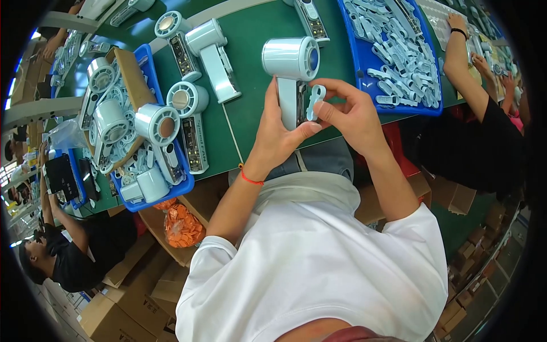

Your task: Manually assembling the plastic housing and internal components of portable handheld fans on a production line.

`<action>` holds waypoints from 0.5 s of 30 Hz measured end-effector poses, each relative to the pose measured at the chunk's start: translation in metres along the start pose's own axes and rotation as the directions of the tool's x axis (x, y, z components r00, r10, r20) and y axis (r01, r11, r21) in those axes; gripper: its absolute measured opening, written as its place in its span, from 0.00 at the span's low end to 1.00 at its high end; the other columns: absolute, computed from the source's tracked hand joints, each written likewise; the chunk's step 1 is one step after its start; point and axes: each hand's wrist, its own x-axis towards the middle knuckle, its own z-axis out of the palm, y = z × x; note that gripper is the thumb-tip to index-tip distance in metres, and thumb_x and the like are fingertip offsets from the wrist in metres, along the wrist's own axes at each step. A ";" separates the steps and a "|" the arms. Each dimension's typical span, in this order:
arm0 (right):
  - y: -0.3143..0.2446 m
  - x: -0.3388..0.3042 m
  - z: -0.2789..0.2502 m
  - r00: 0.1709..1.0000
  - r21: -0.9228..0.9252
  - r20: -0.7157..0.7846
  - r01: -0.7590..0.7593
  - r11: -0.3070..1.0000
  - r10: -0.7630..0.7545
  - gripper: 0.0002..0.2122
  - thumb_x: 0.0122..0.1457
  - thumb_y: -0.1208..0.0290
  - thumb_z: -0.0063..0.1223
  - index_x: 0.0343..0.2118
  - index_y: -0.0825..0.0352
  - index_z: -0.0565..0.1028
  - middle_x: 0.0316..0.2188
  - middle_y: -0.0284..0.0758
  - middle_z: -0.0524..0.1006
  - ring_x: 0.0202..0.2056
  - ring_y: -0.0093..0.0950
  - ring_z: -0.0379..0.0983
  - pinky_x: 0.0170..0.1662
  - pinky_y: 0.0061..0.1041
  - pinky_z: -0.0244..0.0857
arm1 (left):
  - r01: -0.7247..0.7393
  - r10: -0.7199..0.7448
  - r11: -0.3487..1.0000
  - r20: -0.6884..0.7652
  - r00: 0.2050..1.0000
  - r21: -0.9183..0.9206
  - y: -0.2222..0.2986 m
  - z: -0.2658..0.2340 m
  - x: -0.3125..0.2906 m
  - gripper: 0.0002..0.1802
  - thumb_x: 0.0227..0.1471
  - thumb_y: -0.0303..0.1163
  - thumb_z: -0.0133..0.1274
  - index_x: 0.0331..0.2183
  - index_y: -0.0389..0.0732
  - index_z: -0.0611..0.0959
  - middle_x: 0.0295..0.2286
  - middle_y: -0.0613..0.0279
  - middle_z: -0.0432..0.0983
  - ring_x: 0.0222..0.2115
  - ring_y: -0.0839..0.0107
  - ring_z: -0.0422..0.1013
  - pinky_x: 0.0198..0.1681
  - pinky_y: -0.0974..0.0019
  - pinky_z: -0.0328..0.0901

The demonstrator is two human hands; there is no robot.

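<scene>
My left hand [275, 142] is closed around the handle of a pale blue handheld device [289, 58], shaped like a small hair dryer, with a drum-shaped head. It stands roughly upright above the bench, and dark inner parts show along the handle's right side. Between the thumb and fingers of my right hand [354, 118] is a small pale blue plastic cover piece [315, 101] with oval openings. That piece is beside the handle's exposed side; whether the two touch, I cannot tell.
A blue tray [358, 54] of similar small pieces lies at right on the green bench [250, 62]. At left, another blue tray [187, 187] holds several devices and a cardboard box. More devices [213, 62] lie between. Co-workers [481, 114] are at both sides; cartons [128, 310] stand below.
</scene>
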 end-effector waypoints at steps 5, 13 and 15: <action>0.000 0.000 0.004 0.996 -0.362 -0.061 0.041 0.931 -0.068 0.13 0.50 0.77 0.56 0.40 0.74 0.72 0.26 0.33 0.75 0.28 0.19 0.73 0.31 0.18 0.70 | -0.052 0.067 0.932 -0.031 0.997 0.358 0.004 0.005 -0.004 0.52 0.37 0.35 0.64 0.56 0.29 0.51 0.48 0.45 0.61 0.48 0.56 0.62 0.51 0.61 0.58; -0.002 0.001 -0.001 0.998 -0.255 -0.061 -0.001 0.967 -0.015 0.10 0.50 0.74 0.57 0.34 0.73 0.73 0.26 0.34 0.76 0.26 0.17 0.72 0.26 0.15 0.65 | -0.008 0.029 0.932 -0.052 0.998 0.362 0.006 0.008 -0.002 0.47 0.37 0.29 0.61 0.54 0.27 0.53 0.47 0.42 0.62 0.46 0.53 0.64 0.48 0.60 0.60; -0.006 0.002 -0.002 0.998 -0.260 -0.049 -0.039 0.965 0.027 0.10 0.50 0.73 0.57 0.32 0.73 0.73 0.25 0.33 0.76 0.26 0.17 0.72 0.24 0.15 0.64 | -0.016 0.042 0.922 -0.059 0.997 0.386 0.006 0.010 -0.004 0.47 0.37 0.29 0.61 0.54 0.27 0.53 0.46 0.42 0.62 0.46 0.53 0.64 0.48 0.59 0.61</action>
